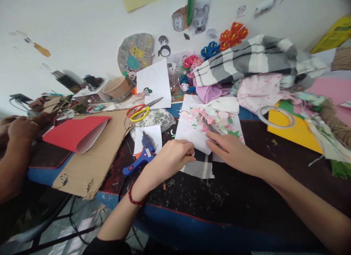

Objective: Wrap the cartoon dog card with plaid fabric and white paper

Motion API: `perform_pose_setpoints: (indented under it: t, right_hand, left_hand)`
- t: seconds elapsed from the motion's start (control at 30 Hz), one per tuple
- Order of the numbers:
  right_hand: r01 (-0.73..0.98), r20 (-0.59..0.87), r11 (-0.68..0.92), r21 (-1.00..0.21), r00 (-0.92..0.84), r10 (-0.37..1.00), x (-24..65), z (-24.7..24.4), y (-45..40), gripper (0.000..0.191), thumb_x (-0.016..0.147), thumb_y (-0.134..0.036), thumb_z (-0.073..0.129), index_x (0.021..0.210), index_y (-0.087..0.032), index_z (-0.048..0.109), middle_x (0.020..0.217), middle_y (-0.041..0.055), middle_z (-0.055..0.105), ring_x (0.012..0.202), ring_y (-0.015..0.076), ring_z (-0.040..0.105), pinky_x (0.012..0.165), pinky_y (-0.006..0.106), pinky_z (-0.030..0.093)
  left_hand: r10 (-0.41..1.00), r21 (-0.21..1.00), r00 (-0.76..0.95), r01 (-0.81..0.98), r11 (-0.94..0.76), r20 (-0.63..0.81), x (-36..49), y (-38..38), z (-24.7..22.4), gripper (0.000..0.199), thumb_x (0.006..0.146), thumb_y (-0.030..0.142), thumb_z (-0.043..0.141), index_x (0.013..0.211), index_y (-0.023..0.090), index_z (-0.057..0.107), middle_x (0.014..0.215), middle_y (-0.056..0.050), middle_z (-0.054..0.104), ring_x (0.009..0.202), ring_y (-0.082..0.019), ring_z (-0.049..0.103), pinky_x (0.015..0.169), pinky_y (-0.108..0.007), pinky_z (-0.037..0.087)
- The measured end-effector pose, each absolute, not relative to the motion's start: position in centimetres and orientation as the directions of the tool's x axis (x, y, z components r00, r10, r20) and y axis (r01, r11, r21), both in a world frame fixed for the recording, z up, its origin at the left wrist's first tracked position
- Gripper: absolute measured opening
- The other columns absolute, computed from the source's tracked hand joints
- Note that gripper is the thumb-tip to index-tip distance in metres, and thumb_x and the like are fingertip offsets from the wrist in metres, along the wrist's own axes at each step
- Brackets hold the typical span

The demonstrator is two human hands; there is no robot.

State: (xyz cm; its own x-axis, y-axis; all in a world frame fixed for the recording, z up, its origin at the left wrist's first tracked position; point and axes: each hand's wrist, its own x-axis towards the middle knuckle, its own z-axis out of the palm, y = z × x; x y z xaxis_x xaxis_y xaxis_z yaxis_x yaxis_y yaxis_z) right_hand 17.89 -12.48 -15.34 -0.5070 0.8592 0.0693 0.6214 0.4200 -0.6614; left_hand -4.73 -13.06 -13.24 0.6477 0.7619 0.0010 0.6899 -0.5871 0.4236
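Observation:
My left hand [175, 154] is closed, its fingers curled at the lower left edge of a white sheet of paper [189, 136]. Small pink, green and white scraps [210, 116] lie across the sheet's upper part. Over its right side reaches my right hand [233, 149], with index and middle fingers stretched out towards the scraps and the thumb side partly hidden. Below the sheet, a grey and white piece of cloth [199, 169] lies on the dark table. Beside my left wrist rests a blue glue gun [144, 158], its nozzle on a small white paper.
Scissors [139, 112] with red and yellow handles lie behind the glue gun. Left are cardboard [90, 171], a folded red sheet [76, 132] and another person's hands [24, 127]. Right stand a tape roll [276, 118] and yellow card [296, 136]. Checked cloth [246, 63] is piled behind.

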Motion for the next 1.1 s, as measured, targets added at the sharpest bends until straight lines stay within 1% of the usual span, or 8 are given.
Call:
perform_pose_setpoints:
  t: [0.1, 0.27, 0.43, 0.53, 0.7, 0.87, 1.1]
  right_hand:
    - [0.626, 0.052, 0.411, -0.663, -0.509, 0.859, 17.9, -15.3, -12.5, 0.025, 0.103, -0.037, 0.036, 0.090, -0.021, 0.050, 0.069, 0.0003, 0.057, 0.062, 0.0164, 0.052, 0.059, 0.031, 0.028]
    - [0.621, 0.047, 0.405, -0.671, -0.510, 0.859, 17.9, -15.4, -12.4, 0.023, 0.103, -0.035, 0.037, 0.090, -0.021, 0.050, 0.071, 0.0003, 0.058, 0.063, 0.0160, 0.052, 0.059, 0.031, 0.028]
    - [0.613, 0.054, 0.408, -0.676, -0.511, 0.858, 17.9, -15.2, -12.5, 0.024, 0.102, -0.035, 0.037, 0.086, -0.021, 0.048, 0.069, 0.0002, 0.056, 0.061, 0.0158, 0.050, 0.058, 0.031, 0.028]
    - [0.608, 0.066, 0.415, -0.677, -0.511, 0.857, 17.9, -15.2, -12.5, 0.024, 0.102, -0.035, 0.037, 0.087, -0.021, 0.049, 0.069, 0.0002, 0.056, 0.061, 0.0154, 0.049, 0.058, 0.031, 0.028]
    - [0.606, 0.051, 0.409, -0.682, -0.518, 0.854, 18.0, -15.5, -12.4, 0.024, 0.103, -0.035, 0.037, 0.087, -0.021, 0.048, 0.069, -0.0004, 0.055, 0.062, 0.0149, 0.050, 0.058, 0.031, 0.028]
    - [0.608, 0.060, 0.408, -0.681, -0.509, 0.859, 17.9, -15.5, -12.4, 0.026, 0.103, -0.038, 0.036, 0.088, -0.021, 0.049, 0.067, -0.0002, 0.055, 0.060, 0.0152, 0.050, 0.057, 0.031, 0.028]
    - [0.616, 0.069, 0.412, -0.671, -0.502, 0.862, 17.8, -15.3, -12.5, 0.027, 0.102, -0.040, 0.036, 0.089, -0.021, 0.051, 0.065, 0.0000, 0.054, 0.059, 0.0159, 0.049, 0.057, 0.031, 0.029]
  left_hand:
    - [0.757, 0.390, 0.654, 0.699, -0.599, -0.009, -4.6, -13.6, -12.9, 0.008, 0.092, 0.020, 0.062, 0.086, 0.016, 0.065, 0.083, -0.001, 0.066, 0.071, -0.013, 0.058, 0.067, -0.027, 0.042]
    - [0.737, 0.357, 0.676, 0.692, -0.627, -0.015, -4.6, -13.9, -12.9, 0.020, 0.099, 0.019, 0.050, 0.089, 0.015, 0.067, 0.086, -0.003, 0.066, 0.075, -0.014, 0.062, 0.070, -0.027, 0.045]
    - [0.737, 0.343, 0.676, 0.694, -0.633, -0.006, -4.7, -13.8, -13.2, 0.023, 0.101, 0.021, 0.046, 0.089, 0.014, 0.065, 0.087, -0.004, 0.065, 0.078, -0.015, 0.062, 0.071, -0.027, 0.045]
    - [0.743, 0.360, 0.670, 0.694, -0.624, -0.004, -4.9, -13.9, -13.3, 0.024, 0.101, 0.021, 0.045, 0.090, 0.015, 0.065, 0.088, -0.003, 0.065, 0.078, -0.015, 0.062, 0.071, -0.027, 0.045]
    - [0.746, 0.436, 0.666, 0.668, -0.603, 0.010, -5.1, -13.8, -13.3, 0.017, 0.099, 0.018, 0.050, 0.088, 0.015, 0.064, 0.089, -0.002, 0.064, 0.079, -0.014, 0.060, 0.073, -0.027, 0.044]
    - [0.773, 0.496, 0.633, 0.660, -0.565, 0.038, -4.9, -13.5, -13.9, 0.008, 0.092, 0.015, 0.060, 0.084, 0.016, 0.060, 0.083, 0.001, 0.060, 0.072, -0.011, 0.056, 0.067, -0.024, 0.042]
    - [0.774, 0.496, 0.633, 0.663, -0.561, 0.030, -4.7, -13.2, -14.4, 0.010, 0.092, 0.019, 0.062, 0.083, 0.016, 0.061, 0.082, 0.000, 0.061, 0.070, -0.012, 0.055, 0.066, -0.025, 0.042]
